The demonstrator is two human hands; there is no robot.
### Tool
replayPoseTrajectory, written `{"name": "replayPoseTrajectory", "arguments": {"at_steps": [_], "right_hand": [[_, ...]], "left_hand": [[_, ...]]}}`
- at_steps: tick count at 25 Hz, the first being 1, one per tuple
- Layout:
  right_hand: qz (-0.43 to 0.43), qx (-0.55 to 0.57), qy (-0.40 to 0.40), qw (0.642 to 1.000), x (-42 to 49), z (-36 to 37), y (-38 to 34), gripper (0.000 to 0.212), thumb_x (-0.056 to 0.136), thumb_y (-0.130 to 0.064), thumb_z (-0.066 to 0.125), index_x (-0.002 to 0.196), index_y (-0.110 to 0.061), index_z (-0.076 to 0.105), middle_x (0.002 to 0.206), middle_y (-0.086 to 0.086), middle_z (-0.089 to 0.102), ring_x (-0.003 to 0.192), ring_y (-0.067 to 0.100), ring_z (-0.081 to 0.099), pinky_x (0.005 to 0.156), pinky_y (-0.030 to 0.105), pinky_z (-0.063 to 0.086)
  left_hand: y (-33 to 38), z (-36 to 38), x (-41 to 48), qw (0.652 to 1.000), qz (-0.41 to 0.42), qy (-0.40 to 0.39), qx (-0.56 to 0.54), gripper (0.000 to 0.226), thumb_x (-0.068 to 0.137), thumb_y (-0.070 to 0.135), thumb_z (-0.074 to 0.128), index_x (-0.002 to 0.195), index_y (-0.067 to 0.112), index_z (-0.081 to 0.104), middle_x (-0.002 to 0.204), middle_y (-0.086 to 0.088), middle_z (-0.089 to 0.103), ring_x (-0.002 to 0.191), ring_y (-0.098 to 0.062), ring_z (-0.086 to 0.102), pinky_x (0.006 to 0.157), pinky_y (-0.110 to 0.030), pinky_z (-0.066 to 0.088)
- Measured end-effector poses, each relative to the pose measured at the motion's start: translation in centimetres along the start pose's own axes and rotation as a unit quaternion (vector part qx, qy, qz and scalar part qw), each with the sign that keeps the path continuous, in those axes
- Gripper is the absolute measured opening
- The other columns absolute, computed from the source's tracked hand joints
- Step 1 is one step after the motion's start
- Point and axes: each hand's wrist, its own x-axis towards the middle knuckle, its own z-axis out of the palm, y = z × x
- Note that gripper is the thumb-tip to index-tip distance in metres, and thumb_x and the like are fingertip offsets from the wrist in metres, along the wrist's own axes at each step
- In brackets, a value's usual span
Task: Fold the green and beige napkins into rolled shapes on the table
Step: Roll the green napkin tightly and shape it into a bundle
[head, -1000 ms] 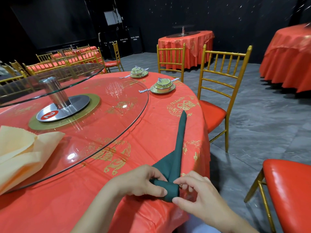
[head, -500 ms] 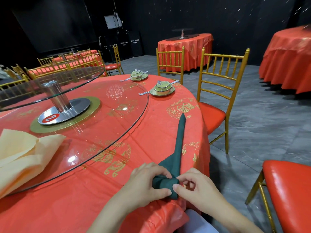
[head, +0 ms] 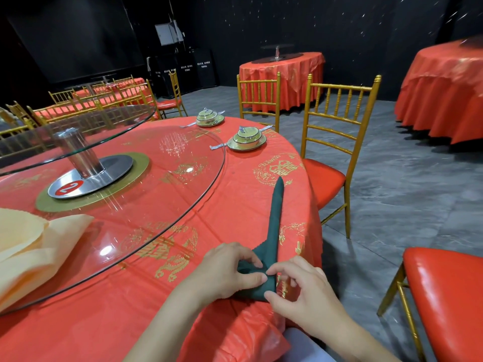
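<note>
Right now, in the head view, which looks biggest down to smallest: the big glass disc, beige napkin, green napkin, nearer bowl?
1. big glass disc
2. beige napkin, though the frame cuts it off
3. green napkin, partly rolled
4. nearer bowl, which sits farther off, so it may only look smallest

Dark green napkin [head: 276,212] lies half-rolled; beige napkins [head: 39,246] piled.

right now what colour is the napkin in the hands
The napkin is dark green, seen best in the head view.
</note>
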Motion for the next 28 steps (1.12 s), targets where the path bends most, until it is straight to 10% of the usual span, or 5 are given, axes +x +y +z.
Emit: {"name": "replayPoseTrajectory", "arguments": {"at_steps": [4,12,23,28], "right_hand": [[0.020,0.025,0.010,0.999,1.6,-0.2,0.0,0.023,0.055,-0.062,0.053,0.074,-0.050,0.055,0.077,-0.013,0.050,0.081,0.000,0.048,0.084,0.024,0.036],[0.022,0.022,-0.004,1.000,2.2,-0.6,0.8,0.033,0.055,-0.067,0.055,0.085,-0.053,0.053,0.085,-0.021,0.049,0.087,-0.005,0.047,0.087,0.024,0.037],[-0.006,-0.020,-0.015,1.000,2.9,-0.6,2.2,0.051,0.060,-0.061,0.055,0.105,-0.070,0.031,0.092,-0.023,0.045,0.094,-0.003,0.044,0.089,0.014,0.028],[0.016,-0.017,0.017,1.000,4.1,-0.9,2.5,0.048,0.056,-0.065,0.054,0.101,-0.053,0.049,0.086,-0.019,0.047,0.090,-0.008,0.044,0.086,0.015,0.027]], "left_hand": [[-0.3,1.1,-1.9,0.989,0.020,0.144,0.008,0.050,0.061,0.076,0.047,0.094,0.042,0.062,0.096,0.023,0.052,0.094,0.002,0.040,0.094,-0.028,0.027],[-1.1,2.0,-1.7,0.994,0.033,0.104,0.009,0.051,0.066,0.070,0.042,0.114,0.056,0.051,0.108,0.033,0.041,0.113,0.014,0.028,0.112,-0.030,-0.008],[-1.9,1.0,3.0,0.999,0.005,-0.016,-0.043,0.045,0.062,0.071,0.036,0.104,0.060,0.049,0.115,0.018,0.052,0.118,-0.004,0.039,0.115,-0.047,0.005],[-1.4,1.7,2.9,0.990,0.037,0.139,-0.012,0.051,0.070,0.072,0.040,0.112,0.048,0.057,0.112,0.026,0.049,0.116,0.004,0.038,0.116,-0.042,-0.004]]}}
